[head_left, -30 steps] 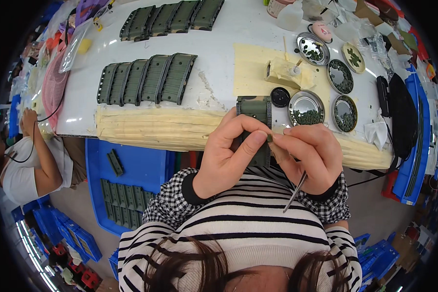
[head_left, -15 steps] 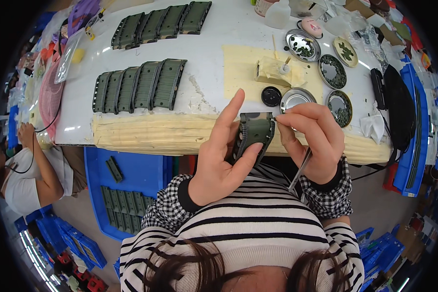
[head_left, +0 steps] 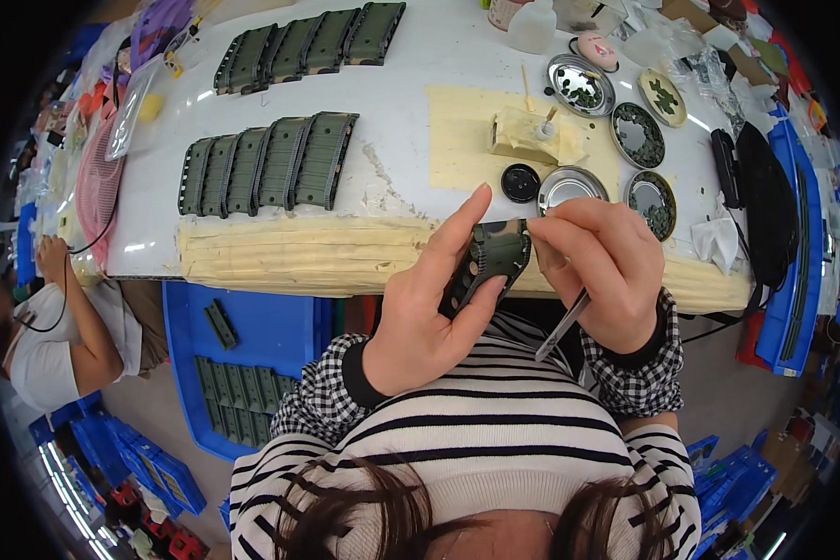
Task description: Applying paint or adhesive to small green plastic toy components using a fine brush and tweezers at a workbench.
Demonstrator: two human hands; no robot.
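Note:
My left hand (head_left: 411, 322) is closed around a curved dark-green plastic part (head_left: 506, 254) with a camouflage-patterned end and toothed edges. It is held tilted in front of the table edge. With thumb and forefinger pinched, my right hand (head_left: 621, 275) touches the part's upper right corner; anything tiny between those fingertips is hidden. A pair of metal tweezers (head_left: 562, 327) is tucked in the right palm, pointing down toward my striped top. Just beyond my hands stand an open metal dish (head_left: 569, 179) and a black round cap (head_left: 520, 184).
Two rows of similar green parts (head_left: 275, 163) lie on the table's left side. At right are dishes of small green pieces (head_left: 638, 136) and a yellow-wrapped block (head_left: 523, 136) holding a small bottle. Below left, a blue bin (head_left: 182, 373) contains more parts. Another person's arm (head_left: 75, 317) shows far left.
My left hand has shifted slightly right and tilted the part further. The right fingers have closed in on its corner, and the tweezers' lower end has swung left.

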